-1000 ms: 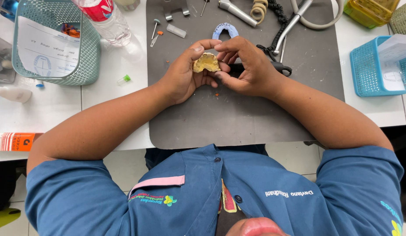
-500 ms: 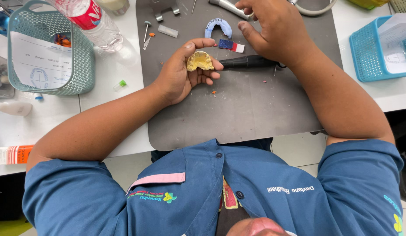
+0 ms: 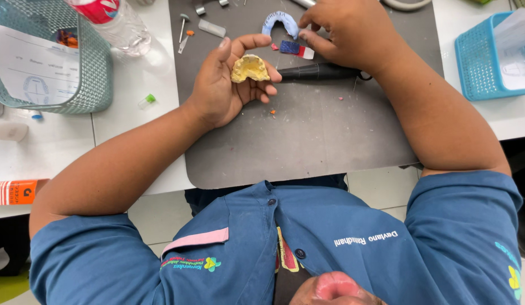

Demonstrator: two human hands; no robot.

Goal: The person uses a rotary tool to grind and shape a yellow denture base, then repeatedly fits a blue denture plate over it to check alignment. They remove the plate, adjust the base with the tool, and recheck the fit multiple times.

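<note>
In the head view, a yellow cast (image 3: 249,68) is cradled in the left hand (image 3: 228,85), which lies palm up on a grey mat (image 3: 307,141). The fingers are curled loosely under and around the cast, with the thumb raised at its 11 o'clock; the hand is half closed on it. The cast sits at about 11 o'clock from the mat's middle.

The right hand (image 3: 353,34) is placed at 2 o'clock from the cast, knuckles up, with the fingers bent down toward the mat. Its fingertips are brought close together just beside a small blue-and-red piece (image 3: 293,48); whether that piece is actually pinched cannot be told. A blue arch (image 3: 279,22) lies touching or just beside the fingertips, at their 10 o'clock.

A black handpiece (image 3: 316,72) is laid across the mat at 3 o'clock from the cast, its tip close to the left fingers and its far end hidden under the right wrist.

Off the mat, a green basket (image 3: 76,85) with a paper sheet is seen at 9 o'clock, a clear bottle (image 3: 118,25) at 10 o'clock, and a blue basket (image 3: 483,62) at 3 o'clock. An orange tube (image 3: 14,192) lies at 8 o'clock, near the table edge.
</note>
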